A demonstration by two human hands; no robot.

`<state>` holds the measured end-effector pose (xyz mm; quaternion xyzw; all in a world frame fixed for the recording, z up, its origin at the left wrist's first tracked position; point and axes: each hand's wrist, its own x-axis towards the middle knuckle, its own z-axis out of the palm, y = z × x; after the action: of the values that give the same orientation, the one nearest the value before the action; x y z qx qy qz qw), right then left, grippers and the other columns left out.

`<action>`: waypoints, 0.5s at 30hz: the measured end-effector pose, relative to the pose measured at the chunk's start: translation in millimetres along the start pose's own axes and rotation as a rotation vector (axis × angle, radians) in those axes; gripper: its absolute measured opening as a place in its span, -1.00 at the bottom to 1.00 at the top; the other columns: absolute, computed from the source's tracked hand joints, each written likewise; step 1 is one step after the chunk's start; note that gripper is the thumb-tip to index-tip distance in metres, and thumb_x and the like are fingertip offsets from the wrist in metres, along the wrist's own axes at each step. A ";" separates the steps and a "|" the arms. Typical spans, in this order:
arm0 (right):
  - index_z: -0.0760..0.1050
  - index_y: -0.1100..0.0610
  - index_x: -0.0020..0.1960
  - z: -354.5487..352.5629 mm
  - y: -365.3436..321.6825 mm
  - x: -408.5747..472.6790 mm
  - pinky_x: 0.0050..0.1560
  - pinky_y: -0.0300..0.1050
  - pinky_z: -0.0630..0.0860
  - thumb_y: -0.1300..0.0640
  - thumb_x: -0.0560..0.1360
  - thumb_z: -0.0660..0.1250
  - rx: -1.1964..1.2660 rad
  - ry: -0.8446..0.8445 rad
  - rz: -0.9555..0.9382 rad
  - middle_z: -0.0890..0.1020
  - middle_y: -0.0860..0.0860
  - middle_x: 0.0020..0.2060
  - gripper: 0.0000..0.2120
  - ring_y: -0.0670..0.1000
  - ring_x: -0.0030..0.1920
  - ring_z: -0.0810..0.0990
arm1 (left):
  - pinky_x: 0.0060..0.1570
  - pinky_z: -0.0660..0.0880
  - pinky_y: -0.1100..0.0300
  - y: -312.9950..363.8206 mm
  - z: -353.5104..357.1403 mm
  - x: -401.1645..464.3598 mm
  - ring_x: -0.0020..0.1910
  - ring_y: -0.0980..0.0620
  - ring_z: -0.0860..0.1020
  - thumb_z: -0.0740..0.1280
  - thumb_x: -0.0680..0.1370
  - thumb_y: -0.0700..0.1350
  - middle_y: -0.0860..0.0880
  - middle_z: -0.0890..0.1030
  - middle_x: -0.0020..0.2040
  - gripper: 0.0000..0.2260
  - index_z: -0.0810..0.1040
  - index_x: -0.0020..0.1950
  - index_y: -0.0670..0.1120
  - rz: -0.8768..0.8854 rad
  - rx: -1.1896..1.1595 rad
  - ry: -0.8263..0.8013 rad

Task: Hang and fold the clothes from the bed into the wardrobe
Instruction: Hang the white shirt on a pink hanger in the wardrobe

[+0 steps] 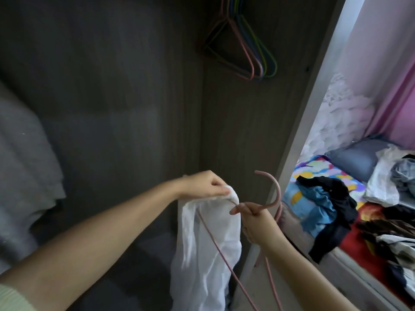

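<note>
1. Both hands work at the lower centre of the frame: the left hand (205,185) pinches the top of a white garment (206,254), fingers curled round the bunched cloth.
2. Just right of it, the right hand (253,223) grips a pink hanger (272,194) below its hook, which curves upward; the hanger's thin arm runs down across the white garment, which hangs below both hands.
3. At the far left edge, a grey garment (24,164) hangs inside the dark wardrobe (125,90).
4. Top centre, a bunch of coloured hangers (244,50) hangs in the wardrobe.
5. At the right, past the wardrobe's pale frame, the bed (323,169) holds a heap of clothes (336,209), dark, blue and white.
</note>
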<state>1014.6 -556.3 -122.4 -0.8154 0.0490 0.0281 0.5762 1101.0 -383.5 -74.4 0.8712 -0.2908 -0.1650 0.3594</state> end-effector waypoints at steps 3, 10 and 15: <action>0.61 0.00 -0.17 1.4 -0.1 1.7 -0.55 -0.25 0.19 0.08 0.64 0.12 0.160 0.057 -0.144 0.32 -0.12 -0.62 -0.67 -0.12 -0.59 0.25 | -0.02 0.46 0.16 0.0 -8.4 -1.8 0.11 0.10 0.48 0.25 0.57 0.12 0.07 0.51 0.09 -0.67 0.45 0.32 0.14 0.006 0.457 -0.001; 0.48 -0.01 0.30 -30.3 -20.4 8.7 0.00 -0.17 0.55 0.15 0.51 0.33 0.150 -0.669 -0.279 0.65 0.03 -0.07 -0.64 0.03 -0.02 0.63 | 0.07 0.35 0.10 5.3 -34.3 -7.1 -0.04 -0.06 0.48 0.33 0.53 -0.15 -0.07 0.54 -0.07 -0.94 0.59 -0.07 -0.10 0.549 0.936 0.340; 0.47 0.08 0.32 -60.6 -26.7 37.0 0.28 0.11 0.48 0.33 0.51 0.33 0.162 -0.545 -0.246 0.54 0.17 0.27 -0.60 0.13 0.27 0.53 | 0.10 0.36 0.19 9.8 -48.4 -12.1 0.02 0.05 0.44 0.24 0.58 -0.20 -0.01 0.56 0.01 -0.82 0.57 0.14 -0.08 0.464 0.764 0.263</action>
<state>1053.7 -606.4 -80.9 -0.7291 -0.2045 0.1717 0.6302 1111.9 -355.9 -33.1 0.8667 -0.4698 0.1503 0.0739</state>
